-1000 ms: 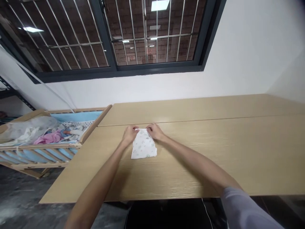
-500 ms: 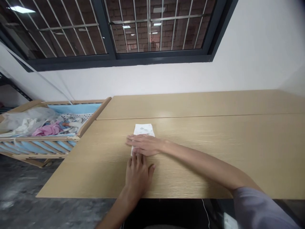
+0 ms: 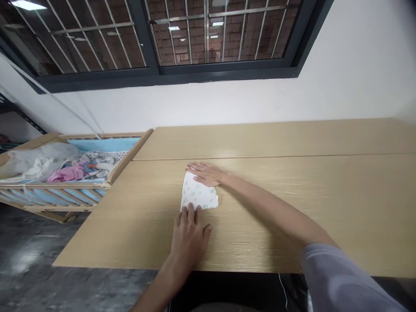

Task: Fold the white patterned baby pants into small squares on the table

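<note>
A white cloth (image 3: 199, 195) with a small print lies folded flat on the wooden table (image 3: 292, 203). My left hand (image 3: 189, 234) rests at its near edge, fingertips on the fabric and thumb held apart. Across the cloth's far edge lies my right hand (image 3: 206, 174), palm down with the fingers stretched out. Neither hand grips the cloth. Part of its far edge is hidden under my right hand.
A wooden crib (image 3: 126, 160) with blue lining stands left of the table, holding pink and white cloths (image 3: 69, 172) and a translucent bag. Behind the table are a white wall (image 3: 227, 102) and a barred window (image 3: 208, 39).
My right hand has slid away from me, from the middle of the cloth to its far edge. More of the print shows now. My left hand has stayed near the same place.
</note>
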Demonstrator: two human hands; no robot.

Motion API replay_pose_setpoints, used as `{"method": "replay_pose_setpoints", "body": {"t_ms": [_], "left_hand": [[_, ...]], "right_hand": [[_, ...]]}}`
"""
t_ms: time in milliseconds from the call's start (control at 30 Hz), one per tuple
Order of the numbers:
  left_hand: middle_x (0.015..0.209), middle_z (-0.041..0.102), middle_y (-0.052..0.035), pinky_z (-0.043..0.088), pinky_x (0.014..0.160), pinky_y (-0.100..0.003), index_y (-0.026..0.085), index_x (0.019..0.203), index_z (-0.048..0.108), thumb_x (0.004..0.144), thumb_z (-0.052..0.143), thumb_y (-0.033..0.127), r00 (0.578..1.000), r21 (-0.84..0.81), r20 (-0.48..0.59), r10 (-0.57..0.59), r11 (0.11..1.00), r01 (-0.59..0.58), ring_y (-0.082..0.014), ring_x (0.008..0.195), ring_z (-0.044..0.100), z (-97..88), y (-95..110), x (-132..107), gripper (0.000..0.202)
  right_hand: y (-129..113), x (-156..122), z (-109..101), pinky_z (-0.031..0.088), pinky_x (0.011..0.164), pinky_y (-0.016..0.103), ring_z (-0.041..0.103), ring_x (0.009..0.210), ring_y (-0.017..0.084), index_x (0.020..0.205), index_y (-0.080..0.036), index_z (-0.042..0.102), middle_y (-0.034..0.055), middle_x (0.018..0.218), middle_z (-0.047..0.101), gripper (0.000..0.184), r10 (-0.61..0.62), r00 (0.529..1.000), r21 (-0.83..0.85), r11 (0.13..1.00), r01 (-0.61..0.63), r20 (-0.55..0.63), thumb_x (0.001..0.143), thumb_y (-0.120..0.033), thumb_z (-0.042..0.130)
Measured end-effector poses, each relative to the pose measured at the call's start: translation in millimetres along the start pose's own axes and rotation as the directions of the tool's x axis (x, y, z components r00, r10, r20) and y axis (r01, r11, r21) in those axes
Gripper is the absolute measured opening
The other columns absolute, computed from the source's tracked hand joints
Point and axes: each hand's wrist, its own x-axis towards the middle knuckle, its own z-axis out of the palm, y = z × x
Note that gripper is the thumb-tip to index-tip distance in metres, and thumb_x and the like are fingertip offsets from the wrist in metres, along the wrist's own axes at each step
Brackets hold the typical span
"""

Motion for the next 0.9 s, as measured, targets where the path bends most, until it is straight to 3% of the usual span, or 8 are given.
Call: {"method": "replay_pose_setpoints", "body": {"t_ms": [167,233,300,367,467,567,667,900], "left_hand": [[0.135,0.064,-0.0185,0.050,0.102,-0.049,0.012,0.138,0.056,0.100,0.046,0.035,0.992,-0.150,0.047,0.115,0.983,-0.107,-0.0332,0.123,0.062,-17.8,-30.2,10.7,0.045],[0.126,0.071,-0.0125,0.052,0.100,-0.043,0.016,0.133,0.060,0.100,0.045,0.026,0.986,-0.218,0.030,0.162,0.964,-0.151,-0.0279,0.116,0.066,-22.5,-50.4,17.5,0.037],[0.120,0.073,-0.0100,0.052,0.100,-0.043,0.019,0.121,0.067,0.098,0.049,0.022,0.980,-0.226,-0.005,0.200,0.954,-0.196,-0.0272,0.113,0.067,-21.6,-70.6,24.4,0.030],[0.119,0.073,-0.0097,0.051,0.100,-0.045,0.019,0.110,0.072,0.096,0.053,0.020,0.970,-0.200,-0.031,0.243,0.949,-0.244,-0.0285,0.112,0.066,-16.4,-87.2,30.1,0.023],[0.116,0.074,-0.0087,0.052,0.098,-0.046,0.021,0.109,0.073,0.096,0.054,0.020,0.953,-0.176,-0.052,0.300,0.936,-0.305,-0.0285,0.110,0.067,-6.9,-101.8,34.7,0.023],[0.113,0.075,-0.0085,0.052,0.097,-0.045,0.021,0.110,0.071,0.097,0.051,0.015,0.931,-0.153,-0.075,0.357,0.918,-0.365,-0.0271,0.106,0.068,-2.6,-104.5,34.2,0.025],[0.098,0.074,-0.0091,0.051,0.093,-0.044,0.019,0.099,0.069,0.097,0.047,0.015,0.936,-0.140,-0.079,0.344,0.925,-0.352,-0.0262,0.095,0.069,-7.0,-100.1,32.0,0.022],[0.094,0.072,-0.0072,0.049,0.085,-0.040,0.019,0.095,0.061,0.097,0.042,0.025,0.987,-0.290,-0.050,0.150,0.944,-0.158,-0.0254,0.091,0.067,-42.0,-88.1,57.0,0.020]], "right_hand": [[-33.6,-26.0,-24.4,0.014,0.125,0.050,0.015,0.155,0.029,0.160,-0.022,0.027,0.0088,0.169,0.018,0.065,0.006,0.989,0.060,0.998,0.003,-0.149,0.104,-0.055,0.033],[-56.7,-45.8,-38.5,0.027,0.119,0.053,0.033,0.146,0.033,0.152,-0.022,0.043,0.0131,0.160,0.036,0.058,0.023,0.977,0.040,0.999,-0.015,-0.210,0.103,-0.053,0.040],[-78.5,-67.1,-46.9,0.041,0.107,0.051,0.053,0.126,0.032,0.137,-0.021,0.060,0.0148,0.138,0.058,0.047,0.014,0.980,0.006,1.000,-0.013,-0.197,0.100,-0.050,0.049],[-94.2,-87.2,-45.8,0.048,0.095,0.046,0.061,0.107,0.029,0.125,-0.019,0.068,0.0128,0.115,0.066,0.042,-0.010,0.990,-0.013,1.000,0.009,-0.139,0.097,-0.049,0.056],[-103.8,-110.9,-27.4,0.050,0.090,0.044,0.063,0.099,0.027,0.120,-0.017,0.069,0.0117,0.106,0.068,0.038,-0.024,0.994,-0.058,0.998,0.018,-0.102,0.095,-0.045,0.061],[-107.2,-124.2,-4.9,0.048,0.092,0.043,0.063,0.101,0.026,0.115,-0.016,0.069,0.0134,0.109,0.069,0.025,-0.011,0.984,-0.129,0.992,-0.012,-0.176,0.101,-0.025,0.050],[-115.5,-128.9,1.3,0.047,0.092,0.043,0.064,0.098,0.024,0.107,-0.015,0.069,0.0138,0.106,0.070,0.028,0.037,0.970,-0.142,0.987,-0.073,-0.242,0.100,-0.014,0.043],[-119.7,-118.0,-40.4,0.043,0.070,0.029,0.062,0.082,0.019,0.097,-0.017,0.065,0.0083,0.097,0.069,0.017,0.321,0.927,0.240,0.932,-0.273,-0.194,0.092,-0.016,0.049]]}}
